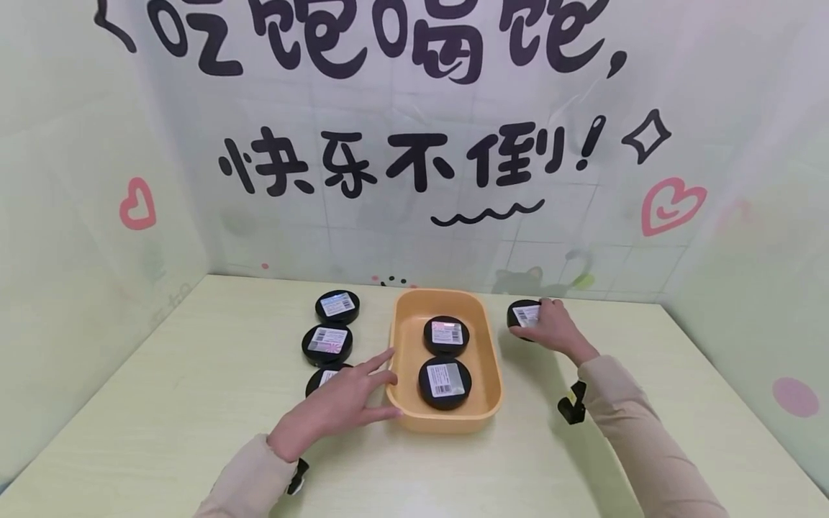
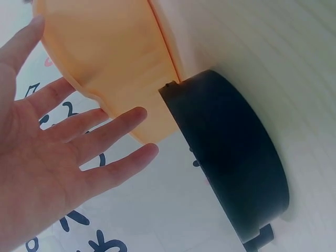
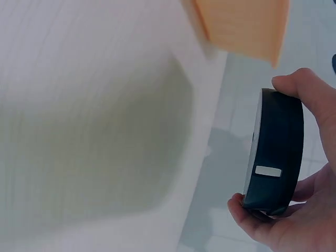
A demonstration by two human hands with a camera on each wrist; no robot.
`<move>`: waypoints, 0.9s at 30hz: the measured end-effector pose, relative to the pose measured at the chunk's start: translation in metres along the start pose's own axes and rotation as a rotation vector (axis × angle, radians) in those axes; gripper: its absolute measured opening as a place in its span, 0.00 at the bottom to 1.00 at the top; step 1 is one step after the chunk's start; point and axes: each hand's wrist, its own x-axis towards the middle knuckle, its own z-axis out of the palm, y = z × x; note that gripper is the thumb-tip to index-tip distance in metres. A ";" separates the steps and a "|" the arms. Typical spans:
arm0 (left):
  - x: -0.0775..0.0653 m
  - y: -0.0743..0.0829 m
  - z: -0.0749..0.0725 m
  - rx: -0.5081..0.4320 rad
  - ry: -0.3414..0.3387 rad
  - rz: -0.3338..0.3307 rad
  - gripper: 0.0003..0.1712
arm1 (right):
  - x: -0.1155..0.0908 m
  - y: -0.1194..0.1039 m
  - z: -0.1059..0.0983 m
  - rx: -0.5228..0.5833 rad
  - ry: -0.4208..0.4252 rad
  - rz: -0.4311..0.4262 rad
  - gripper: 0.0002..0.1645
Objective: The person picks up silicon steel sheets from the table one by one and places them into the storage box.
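Observation:
My right hand (image 1: 557, 327) grips a round black case (image 1: 522, 314) with a white label, to the right of an orange tray (image 1: 445, 426). In the right wrist view, the thumb and fingers hold that case by opposite edges of its side. My left hand (image 1: 340, 404) has its fingers spread at the tray's left rim. Two similar black cases, the farther one (image 1: 446, 329) and the nearer one (image 1: 445, 389), lie label up inside the tray. In the left wrist view, a black case (image 2: 226, 157) appears close beside the left fingers.
Left of the tray, a column of black cases runs from a far one (image 1: 337, 304) through a middle one (image 1: 327, 344) to a near one (image 1: 322, 375), partly hidden by the left hand. A printed white backdrop (image 1: 376, 248) stands behind the pale wooden table (image 1: 162, 403).

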 end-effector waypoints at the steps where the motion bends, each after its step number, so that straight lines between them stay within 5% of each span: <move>1: 0.000 0.000 0.000 -0.001 0.000 0.000 0.25 | 0.000 -0.003 -0.001 0.004 0.004 -0.007 0.41; 12: 0.000 -0.001 0.001 -0.013 -0.002 0.003 0.27 | 0.000 -0.035 -0.013 0.044 0.040 -0.073 0.43; 27: 0.002 -0.002 0.002 -0.002 0.023 0.017 0.25 | 0.006 -0.078 -0.013 0.063 -0.014 -0.098 0.50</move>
